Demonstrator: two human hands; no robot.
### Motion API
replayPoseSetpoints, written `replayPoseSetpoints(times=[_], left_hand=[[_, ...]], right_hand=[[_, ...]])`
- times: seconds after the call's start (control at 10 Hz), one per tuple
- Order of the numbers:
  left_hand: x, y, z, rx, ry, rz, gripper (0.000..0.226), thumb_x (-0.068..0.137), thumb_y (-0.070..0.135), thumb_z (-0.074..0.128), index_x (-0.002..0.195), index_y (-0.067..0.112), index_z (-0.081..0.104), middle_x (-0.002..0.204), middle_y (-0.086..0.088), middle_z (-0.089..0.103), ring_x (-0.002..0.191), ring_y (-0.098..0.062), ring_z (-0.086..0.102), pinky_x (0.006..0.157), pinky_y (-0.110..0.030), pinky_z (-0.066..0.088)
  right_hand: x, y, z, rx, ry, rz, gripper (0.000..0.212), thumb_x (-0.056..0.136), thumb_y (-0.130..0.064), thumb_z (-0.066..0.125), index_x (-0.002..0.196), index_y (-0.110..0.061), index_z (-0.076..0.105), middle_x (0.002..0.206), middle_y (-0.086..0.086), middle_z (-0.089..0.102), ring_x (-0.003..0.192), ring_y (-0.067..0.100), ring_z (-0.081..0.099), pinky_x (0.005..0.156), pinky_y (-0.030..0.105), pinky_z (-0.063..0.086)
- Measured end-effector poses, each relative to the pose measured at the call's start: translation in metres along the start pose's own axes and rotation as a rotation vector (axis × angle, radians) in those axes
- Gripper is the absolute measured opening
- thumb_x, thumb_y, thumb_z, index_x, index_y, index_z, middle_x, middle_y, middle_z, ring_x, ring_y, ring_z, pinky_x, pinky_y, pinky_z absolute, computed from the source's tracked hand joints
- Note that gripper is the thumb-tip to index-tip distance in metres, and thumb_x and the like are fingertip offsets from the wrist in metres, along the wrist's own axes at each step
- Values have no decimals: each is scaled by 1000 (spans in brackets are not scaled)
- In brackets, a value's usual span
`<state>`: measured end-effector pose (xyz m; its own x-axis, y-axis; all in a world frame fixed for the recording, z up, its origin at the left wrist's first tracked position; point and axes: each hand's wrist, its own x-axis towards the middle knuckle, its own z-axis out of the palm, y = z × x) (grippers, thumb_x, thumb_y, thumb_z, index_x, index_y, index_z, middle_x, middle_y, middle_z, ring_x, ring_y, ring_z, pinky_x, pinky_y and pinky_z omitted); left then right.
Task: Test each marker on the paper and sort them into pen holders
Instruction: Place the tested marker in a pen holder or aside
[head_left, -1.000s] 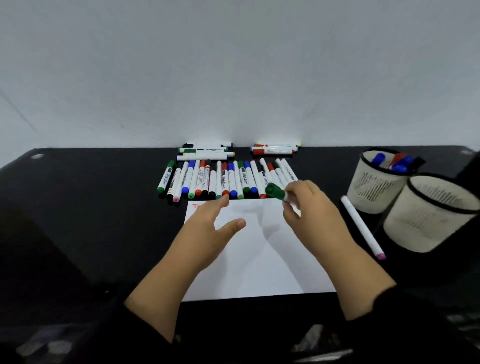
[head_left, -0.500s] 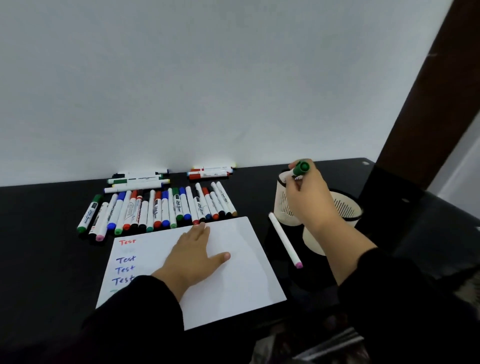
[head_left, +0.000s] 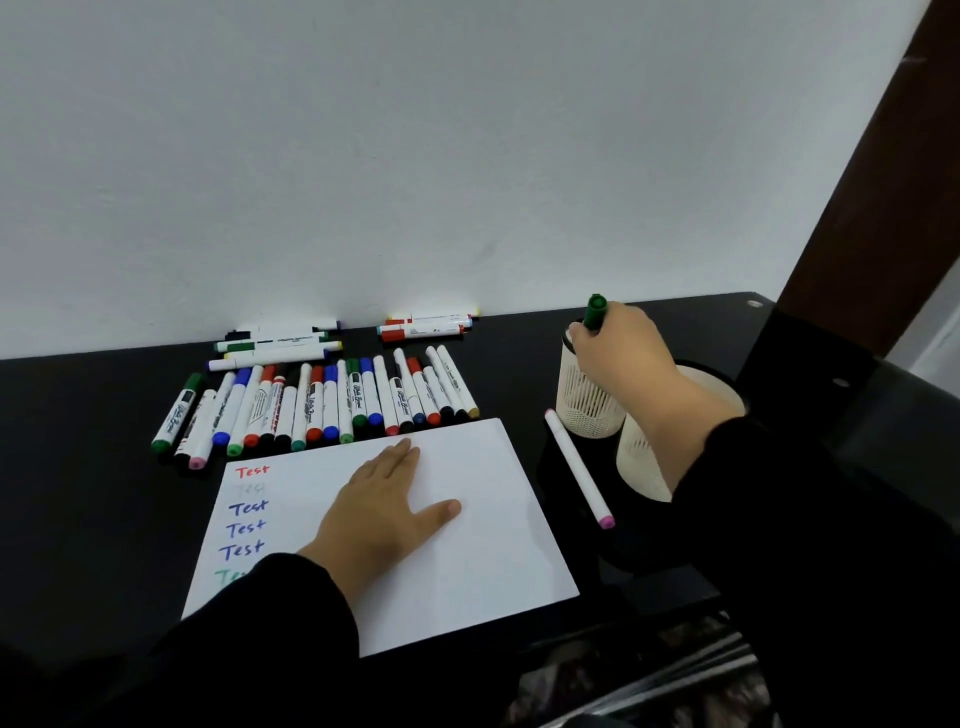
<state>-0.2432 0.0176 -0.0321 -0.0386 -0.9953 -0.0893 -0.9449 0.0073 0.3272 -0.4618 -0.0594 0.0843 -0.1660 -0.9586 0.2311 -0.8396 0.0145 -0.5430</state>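
Observation:
My right hand (head_left: 621, 345) holds a green-capped marker (head_left: 594, 312) upright, cap up, over the mouth of the far cream mesh pen holder (head_left: 589, 402). A second cream pen holder (head_left: 644, 462) stands nearer me, partly behind my right forearm. My left hand (head_left: 387, 506) lies flat, fingers straight, on the white paper (head_left: 483, 545), which bears the word "Test" several times in red, grey, blue and green down its left side. A row of several capped markers (head_left: 322, 402) lies beyond the paper.
A white marker with a pink end (head_left: 579, 470) lies on the black table between the paper and the holders. Two small stacks of markers (head_left: 278, 343) (head_left: 423, 327) rest against the white wall. A dark brown post rises at the right.
My right hand carried the green marker from above the paper rightward to the far holder and turned it upright. My left hand settled flat on the paper. The view swung right.

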Motion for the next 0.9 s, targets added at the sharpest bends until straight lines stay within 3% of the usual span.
replayPoseSetpoints(times=[0.1,0.2,0.3,0.5,0.6,0.7,0.9], left_hand=[[0,-1,1,-11,3,0,84,87,65,37,151,21,5,157,10,-2,144,-10,1,115,-27,4],[0,-1,1,-18,8,-1,84,87,65,37,151,21,5,157,10,-2,144,-9,1,115,-27,3],[2,-1,1,-25,11,-7,85,86,66,38,151,22,6,157,11,-1,144,-9,2,115,-27,4],[2,-3,2,-21,6,-10,85,86,66,39,151,22,7,157,11,1,143,-9,4,115,-27,6],[2,-2,2,-17,3,-13,84,86,66,39,151,22,7,157,11,1,143,-9,3,115,-27,6],[2,-2,1,-12,-3,-17,84,87,66,38,151,22,6,157,11,0,144,-9,3,115,-28,6],[3,-4,3,-36,0,-16,85,86,66,40,151,22,8,157,11,2,143,-9,3,115,-28,6]], right_hand=[[7,0,2,-12,-6,17,16,94,-22,50,100,-8,46,96,11,51,77,23,49,53,27,36],[8,-2,2,8,-7,20,32,94,-18,53,121,-7,40,107,15,55,85,25,50,68,34,44],[9,-4,2,-38,-12,19,34,97,-21,50,125,-7,38,114,17,56,88,27,52,69,35,42],[11,-2,7,-74,-3,2,28,97,-19,49,119,-3,45,113,18,57,100,31,56,73,35,43],[9,0,9,-35,4,-27,29,95,-15,53,119,-5,40,105,17,57,83,25,53,66,33,42],[9,1,9,-88,-9,-29,25,96,-16,51,118,-5,46,109,16,60,83,23,52,67,33,42],[7,2,11,-136,23,-61,28,96,-14,51,122,-4,50,122,14,52,105,27,55,77,30,42]])
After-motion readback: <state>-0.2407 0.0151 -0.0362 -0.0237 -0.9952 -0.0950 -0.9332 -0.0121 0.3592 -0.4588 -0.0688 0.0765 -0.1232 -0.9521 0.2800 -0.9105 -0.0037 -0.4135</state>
